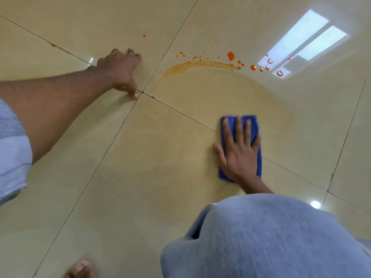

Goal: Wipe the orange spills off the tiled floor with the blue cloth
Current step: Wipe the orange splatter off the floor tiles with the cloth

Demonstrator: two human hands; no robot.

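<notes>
- The right hand [239, 151] lies flat on the blue cloth [255, 125], fingers straight and slightly spread, thumb out to the side touching the tiled floor [140, 177].
- The cloth is folded into a rectangle and lies across a grout line, under the palm.
- The left hand [120, 71] is planted on the floor near a four-tile corner, thumb tip pressed down, fingers bent with their tips on the tile.
- Beyond the cloth, an orange smear [192, 66] curves along the edge of a faint damp patch.
- Orange droplets [230, 55] dot the tile past the smear, some lying within a bright window reflection [305, 45].
- Pale blue sleeves [261, 237] show at the bottom and left edges.
</notes>
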